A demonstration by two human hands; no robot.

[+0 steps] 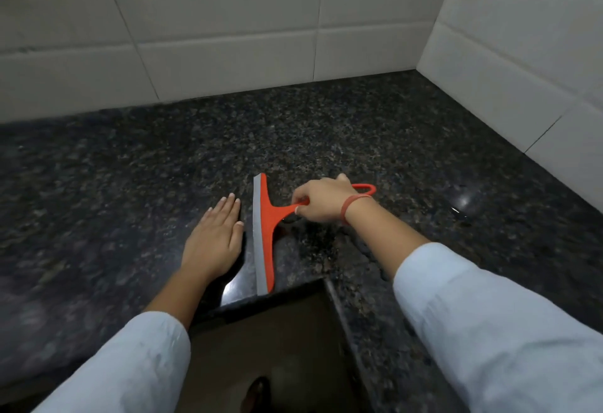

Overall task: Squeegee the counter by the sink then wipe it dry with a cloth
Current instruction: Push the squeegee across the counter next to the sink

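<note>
An orange squeegee (pixel 268 217) with a grey rubber blade lies across the dark speckled granite counter (pixel 326 138), its blade running from the middle of the counter down to the inner corner of the front edge. My right hand (pixel 321 200) grips its orange handle, whose loop end sticks out past my wrist. My left hand (pixel 213 236) rests flat on the counter just left of the blade, fingers together, holding nothing. No cloth or sink is in view.
White tiled walls (pixel 228 27) close the counter at the back and on the right (pixel 509 54). A wet patch (pixel 461 210) glistens on the counter at the right. The L-shaped counter's inner edge (pixel 329 285) drops to a dark floor below, where a shoe (pixel 257 393) shows.
</note>
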